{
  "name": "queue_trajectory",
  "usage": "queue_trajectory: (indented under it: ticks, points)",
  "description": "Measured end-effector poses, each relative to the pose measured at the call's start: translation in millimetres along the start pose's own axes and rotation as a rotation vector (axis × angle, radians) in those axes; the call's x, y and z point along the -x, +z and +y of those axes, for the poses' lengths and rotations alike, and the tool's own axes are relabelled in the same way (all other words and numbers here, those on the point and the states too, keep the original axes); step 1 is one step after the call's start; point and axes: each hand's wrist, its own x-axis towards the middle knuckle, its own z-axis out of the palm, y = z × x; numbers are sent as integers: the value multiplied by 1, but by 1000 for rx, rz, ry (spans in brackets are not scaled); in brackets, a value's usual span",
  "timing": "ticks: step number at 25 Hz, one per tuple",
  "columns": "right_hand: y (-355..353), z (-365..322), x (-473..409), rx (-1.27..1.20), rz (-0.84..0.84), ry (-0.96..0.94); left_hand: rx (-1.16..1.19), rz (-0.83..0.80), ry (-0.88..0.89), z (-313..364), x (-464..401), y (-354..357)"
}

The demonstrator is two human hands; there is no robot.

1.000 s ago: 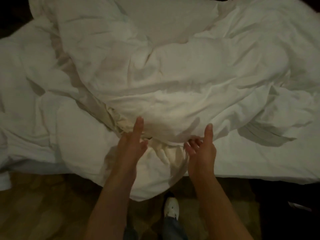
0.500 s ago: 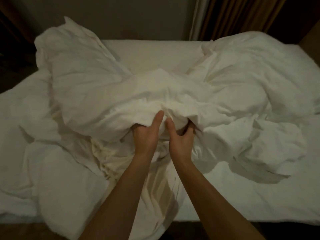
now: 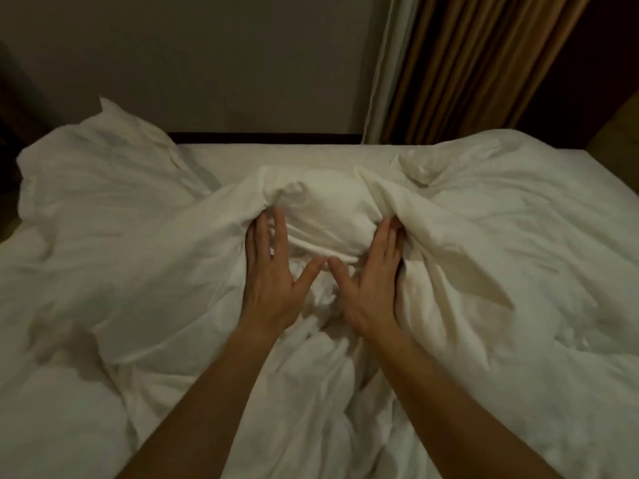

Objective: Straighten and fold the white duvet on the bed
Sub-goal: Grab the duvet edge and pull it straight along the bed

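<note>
Left hand [image 3: 268, 288] and right hand [image 3: 371, 288] flat, fingers straight, pressing rumpled white duvet [image 3: 484, 271] on bed [image 3: 294, 155], brown curtain [image 3: 466, 63] behind

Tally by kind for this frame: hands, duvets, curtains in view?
hands: 2, the left hand and the right hand, both with straight fingers on the duvet
duvet: 1, white and bunched up
curtain: 1, brown, behind the bed
Total: 4

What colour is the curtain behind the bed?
Brown, with vertical folds; the curtain shows in the head view, top right.
</note>
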Motion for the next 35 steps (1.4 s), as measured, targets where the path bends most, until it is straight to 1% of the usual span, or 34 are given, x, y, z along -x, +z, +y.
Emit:
queue_trajectory:
  ticks: [2, 4, 8, 11, 15, 18, 21, 23, 24, 25, 27, 29, 32, 35]
  points:
    - [15, 14, -31, 1, -16, -13, 58, -63, -38, -22, -37, 18]
    - [28, 32, -58, 4, -49, 10, 70, -121, -65, -46, -70, 37]
    - [54, 71, -115, 40, -119, 71, -22, -216, -86, -81, -124, 83]
    - [77, 101, -154, 84, -156, 93, -28, -249, -133, -97, -157, 121]
    - [117, 150, -193, 111, -232, 160, -4, -342, -174, -136, -185, 183]
    - [142, 183, -211, 129, -291, 235, -33, -459, -246, -157, -202, 226]
    - [156, 199, -221, 144, -331, 269, -48, -544, -317, -164, -214, 245]
    - [154, 192, -221, 133, -351, 277, -3, -568, -344, -158, -213, 237]
    - [148, 185, -218, 113, -357, 279, 74, -591, -371, -151, -208, 226]
    - [140, 175, -212, 64, -349, 273, 182, -592, -401, -140, -201, 212]
    - [112, 149, -189, -108, -325, 276, 372, -575, -455, -113, -178, 180]
    - [73, 119, -150, -214, -319, 278, 442, -569, -441, -81, -144, 141]
    - [17, 87, -77, -173, -340, 290, 544, -452, -415, -35, -79, 83]
    - [-33, 77, -2, -221, -322, 294, 625, -335, -430, 11, -12, 39]
